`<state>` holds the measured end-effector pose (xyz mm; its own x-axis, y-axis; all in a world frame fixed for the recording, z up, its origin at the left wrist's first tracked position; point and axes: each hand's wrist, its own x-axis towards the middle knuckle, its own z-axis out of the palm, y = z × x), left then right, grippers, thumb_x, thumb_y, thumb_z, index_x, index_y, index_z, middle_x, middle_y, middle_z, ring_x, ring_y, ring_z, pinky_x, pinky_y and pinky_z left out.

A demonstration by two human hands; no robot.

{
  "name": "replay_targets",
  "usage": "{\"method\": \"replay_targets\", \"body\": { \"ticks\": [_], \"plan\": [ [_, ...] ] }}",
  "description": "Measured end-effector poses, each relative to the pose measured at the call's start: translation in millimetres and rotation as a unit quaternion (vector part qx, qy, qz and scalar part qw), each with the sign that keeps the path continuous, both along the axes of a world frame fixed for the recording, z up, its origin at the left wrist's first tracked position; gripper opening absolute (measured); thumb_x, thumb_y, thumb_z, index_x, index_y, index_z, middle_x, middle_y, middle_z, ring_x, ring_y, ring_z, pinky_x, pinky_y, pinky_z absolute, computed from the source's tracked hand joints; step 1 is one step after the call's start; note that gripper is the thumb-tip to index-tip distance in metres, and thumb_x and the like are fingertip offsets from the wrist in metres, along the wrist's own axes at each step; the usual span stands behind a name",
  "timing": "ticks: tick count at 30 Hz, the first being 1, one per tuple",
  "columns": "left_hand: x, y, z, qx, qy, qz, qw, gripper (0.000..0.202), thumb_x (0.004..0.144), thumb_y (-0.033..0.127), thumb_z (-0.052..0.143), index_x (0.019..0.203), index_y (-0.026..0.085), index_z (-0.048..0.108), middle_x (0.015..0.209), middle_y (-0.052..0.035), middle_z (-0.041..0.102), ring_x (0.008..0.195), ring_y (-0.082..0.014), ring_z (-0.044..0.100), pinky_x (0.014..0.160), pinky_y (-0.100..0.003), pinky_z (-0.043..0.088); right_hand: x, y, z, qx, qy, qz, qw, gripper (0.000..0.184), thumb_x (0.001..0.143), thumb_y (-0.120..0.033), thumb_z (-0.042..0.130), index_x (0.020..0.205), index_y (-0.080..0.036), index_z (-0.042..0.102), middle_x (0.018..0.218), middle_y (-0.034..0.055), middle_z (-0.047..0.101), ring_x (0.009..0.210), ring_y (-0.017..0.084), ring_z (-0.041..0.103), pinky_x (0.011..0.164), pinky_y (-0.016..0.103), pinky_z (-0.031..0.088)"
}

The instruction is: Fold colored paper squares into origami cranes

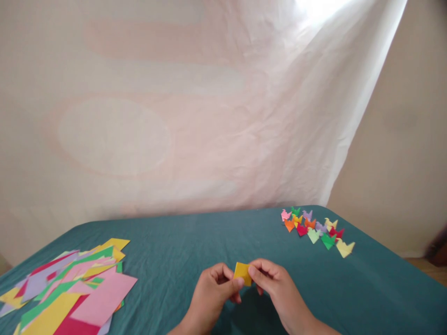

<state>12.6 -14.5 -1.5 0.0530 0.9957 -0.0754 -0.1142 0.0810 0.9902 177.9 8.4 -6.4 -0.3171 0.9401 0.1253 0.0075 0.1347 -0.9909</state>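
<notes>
A small folded piece of yellow paper (242, 272) is held between both hands, just above the teal tablecloth (181, 246), near the front middle. My left hand (213, 291) pinches its left edge with thumb and curled fingers. My right hand (275, 286) pinches its right edge, thumb in front. Both hands are closed on the paper.
A loose pile of coloured paper sheets (70, 291) in pink, yellow, green, purple and red lies at the front left. Several small folded paper figures (316, 228) in mixed colours sit at the back right. A white sheet (195, 107) hangs behind the table.
</notes>
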Motion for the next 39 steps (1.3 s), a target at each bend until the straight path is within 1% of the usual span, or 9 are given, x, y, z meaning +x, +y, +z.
{"method": "replay_targets", "body": {
  "ticks": [7,11,16,24,27,30,32,35,39],
  "plan": [
    [-9,6,-2.1,-0.01,0.026,0.023,0.999,0.025,0.071,0.036,0.069,0.068,0.013,0.06,0.054,-0.0024,0.063,0.049,-0.0106,0.052,0.054,-0.022,0.04,3,1,3.9,0.033,-0.05,-0.029,0.998,0.027,0.084,-0.04,0.055,0.077,-0.015,0.064,0.067,0.0003,0.058,0.06,0.012,0.047,0.055,0.022,0.036],
    [-8,3,0.8,0.025,0.13,0.039,0.991,0.019,0.067,0.03,0.07,0.065,0.013,0.063,0.059,-0.0023,0.063,0.054,-0.012,0.053,0.055,-0.022,0.039,2,0,4.0,0.092,-0.115,-0.03,0.989,0.02,0.082,-0.033,0.058,0.072,-0.016,0.063,0.07,0.0,0.058,0.063,0.012,0.05,0.057,0.021,0.036],
    [-6,-2,6.9,0.08,0.24,0.035,0.967,0.015,0.071,0.03,0.066,0.069,0.015,0.069,0.069,-0.0035,0.066,0.064,-0.0154,0.057,0.06,-0.023,0.041,-2,-4,6.8,0.137,-0.17,-0.024,0.976,0.019,0.08,-0.026,0.06,0.064,-0.016,0.061,0.064,-0.0022,0.054,0.06,0.011,0.049,0.055,0.02,0.034],
    [-18,8,12.2,0.033,0.131,0.054,0.989,0.023,0.069,0.036,0.069,0.067,0.013,0.066,0.06,-0.0027,0.064,0.058,-0.0132,0.056,0.058,-0.022,0.042,3,1,6.2,0.061,-0.142,-0.022,0.988,0.024,0.082,-0.035,0.057,0.073,-0.014,0.064,0.068,0.0004,0.06,0.063,0.013,0.051,0.057,0.021,0.037],
    [-21,11,12.2,0.027,0.082,0.051,0.995,0.03,0.076,0.042,0.063,0.081,0.013,0.067,0.072,-0.0052,0.067,0.064,-0.0148,0.059,0.058,-0.023,0.044,5,5,3.8,0.026,-0.115,-0.019,0.993,0.028,0.082,-0.039,0.056,0.075,-0.014,0.064,0.068,0.0009,0.06,0.062,0.013,0.05,0.057,0.021,0.036],
    [-18,10,9.1,0.012,0.064,0.014,0.998,0.039,0.071,0.042,0.068,0.097,0.013,0.065,0.083,-0.0075,0.069,0.068,-0.0166,0.061,0.055,-0.023,0.044,4,4,4.5,0.011,-0.097,0.0,0.995,0.031,0.082,-0.042,0.055,0.077,-0.014,0.065,0.069,0.0014,0.061,0.061,0.013,0.05,0.057,0.022,0.036],
    [-14,8,5.8,0.008,0.077,-0.006,0.997,0.035,0.068,0.04,0.072,0.087,0.011,0.066,0.075,-0.0068,0.068,0.064,-0.0153,0.06,0.054,-0.022,0.043,2,1,5.5,0.014,-0.105,0.008,0.994,0.031,0.081,-0.042,0.056,0.077,-0.014,0.066,0.07,0.0019,0.062,0.062,0.013,0.05,0.058,0.022,0.036],
    [-9,4,2.3,0.018,0.092,0.006,0.996,0.028,0.069,0.038,0.071,0.068,0.011,0.065,0.062,-0.0043,0.065,0.056,-0.0122,0.056,0.054,-0.021,0.042,-3,-3,6.1,0.022,-0.13,0.005,0.991,0.03,0.079,-0.042,0.058,0.072,-0.013,0.065,0.065,0.0005,0.059,0.06,0.012,0.047,0.055,0.022,0.035],
    [-9,3,5.1,0.032,0.09,0.035,0.995,0.024,0.069,0.035,0.071,0.064,0.013,0.063,0.058,-0.0019,0.064,0.053,-0.0106,0.054,0.053,-0.02,0.041,-4,-3,5.7,0.02,-0.138,0.0,0.99,0.03,0.08,-0.042,0.058,0.072,-0.014,0.064,0.063,-0.0009,0.056,0.057,0.011,0.045,0.054,0.021,0.034]
  ]
}}
